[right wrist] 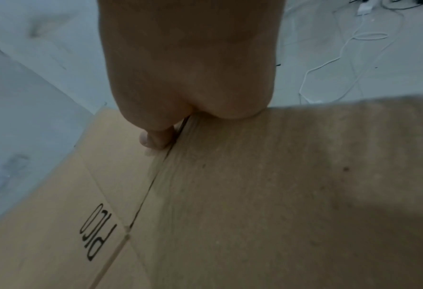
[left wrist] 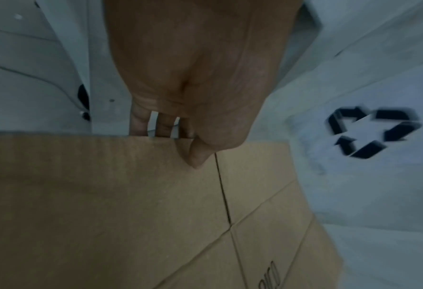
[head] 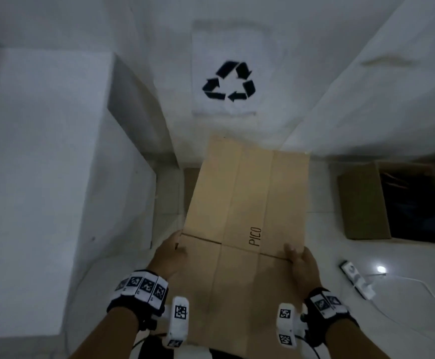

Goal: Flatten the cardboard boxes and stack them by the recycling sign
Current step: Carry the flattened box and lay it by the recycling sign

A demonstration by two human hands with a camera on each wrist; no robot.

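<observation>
Here the floor (head: 315, 255) is pale and glossy, tiled, and white walls close in around a narrow nook ahead of the hands. On the far wall (head: 159, 35), beyond the hands, hangs a white sheet printed with the black three-arrow recycling sign (head: 228, 82); no words can be read on it. Both hands hold one flattened cardboard box (head: 239, 216) by its long side edges, its far end reaching toward the foot of that wall, below the sign. The left hand (head: 171, 255) pinches the left edge, thumb (left wrist: 198, 156) on the top face and fingers (left wrist: 138, 123) tucked underneath. The right hand (head: 302, 265) pinches the right edge the same way, thumb (right wrist: 156, 138) on top by a fold line. Between the two hands, nearer the right one, the box is printed with the word "PICO" in dark letters. To the right of the right hand an open cardboard box (head: 361, 203) sits on the floor with dark contents. Nearer, also to the right, lies a white power strip (head: 356, 278) with a white cable (head: 405, 281). Left of the left hand stands a large white block (head: 42, 177).
</observation>
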